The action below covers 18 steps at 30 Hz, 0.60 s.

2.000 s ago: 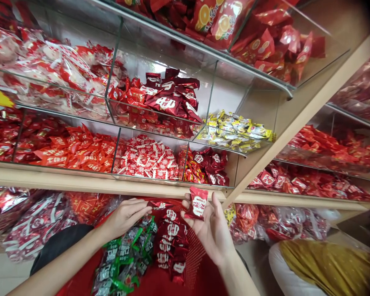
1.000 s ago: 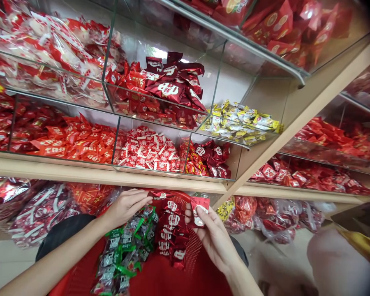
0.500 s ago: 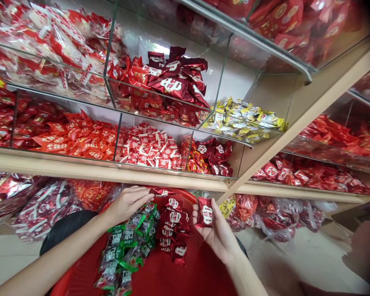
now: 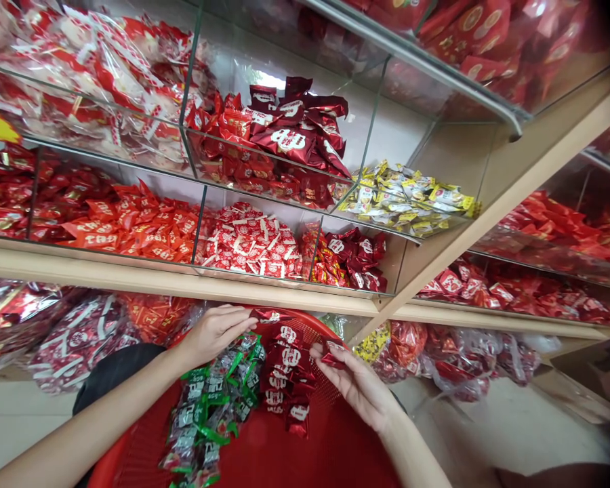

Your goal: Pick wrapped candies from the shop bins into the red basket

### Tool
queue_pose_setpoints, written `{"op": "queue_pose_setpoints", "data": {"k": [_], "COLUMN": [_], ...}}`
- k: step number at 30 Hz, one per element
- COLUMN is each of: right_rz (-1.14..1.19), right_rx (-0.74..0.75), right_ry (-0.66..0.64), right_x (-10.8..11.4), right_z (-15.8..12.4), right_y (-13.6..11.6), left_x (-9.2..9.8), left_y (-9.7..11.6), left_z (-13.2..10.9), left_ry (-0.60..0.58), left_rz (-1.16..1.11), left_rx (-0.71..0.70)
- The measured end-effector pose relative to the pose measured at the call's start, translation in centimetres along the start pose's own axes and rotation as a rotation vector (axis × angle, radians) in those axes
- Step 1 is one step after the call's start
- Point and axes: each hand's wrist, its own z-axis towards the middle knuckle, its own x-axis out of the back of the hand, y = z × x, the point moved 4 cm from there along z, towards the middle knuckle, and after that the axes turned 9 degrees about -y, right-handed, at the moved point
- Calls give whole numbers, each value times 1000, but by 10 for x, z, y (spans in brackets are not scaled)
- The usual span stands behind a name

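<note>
Dark-red foil sweet packet (image 4: pixel 331 356) is pinched by the right hand (image 4: pixel 360 388), near the right rim of the red plastic basket (image 4: pixel 269 457), rightward of similar packets (image 4: pixel 289 357). At the left hand (image 4: pixel 216 337), fingers are pressed together; grip cannot be told.

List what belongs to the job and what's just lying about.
In use: red packet in the right hand; red basket; dark red packets and green packets inside it.
Just about: yellow-and-white packets, red-and-white packets on the shelves; filled bags below.
</note>
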Motion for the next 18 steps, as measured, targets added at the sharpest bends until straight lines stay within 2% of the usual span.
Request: {"op": "queue_pose_setpoints", "data": {"k": [4,9,16,18], "right_rz": [-126,-365,-1063,-1201], "right_rx": [4,-3,-78,-86], "right_ry": [10,-41,21,45], "right_x": [5,17,36,41], "right_z": [-6,-14,-17,-14], "right_y": [-4,-3,16,24], "left_x": [-2,-3,-4,-3], "left_y": [-2,-4,-4,-4], "left_z": [-1,-1,-2,-3], "left_ry": [-15,-33,-31,-33], "left_rz": [4,-17,-33,-35], "left_rx": [2,3,10,11]}}
